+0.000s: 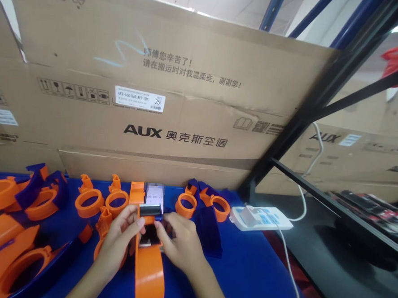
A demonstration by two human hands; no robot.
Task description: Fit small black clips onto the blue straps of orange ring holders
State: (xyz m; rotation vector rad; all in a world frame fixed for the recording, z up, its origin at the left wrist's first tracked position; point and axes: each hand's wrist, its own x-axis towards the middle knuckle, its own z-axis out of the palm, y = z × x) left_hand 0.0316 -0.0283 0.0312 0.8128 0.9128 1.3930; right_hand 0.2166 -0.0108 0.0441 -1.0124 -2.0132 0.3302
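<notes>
An orange tape dispenser (149, 274) stands between my hands, its wide curved end towards me. A black roller (150, 210) lies across its far end, with a small blue part (159, 218) at the roller's right. My left hand (122, 234) grips the dispenser's left side, fingers curled and thumb near the roller. My right hand (182, 240) is closed on the right side, its thumb pressing close to the blue part. A bit of metal (145, 242) shows in the dark opening below the roller. My right fingertips are partly hidden behind the dispenser.
Orange ring-shaped parts (89, 203) and blue pieces (209, 230) lie around on the blue table surface (245, 277). Behind my hands is a phone (155, 192). A white power strip (262, 218) with cables sits at right. A cardboard sheet (188, 108) walls off the back.
</notes>
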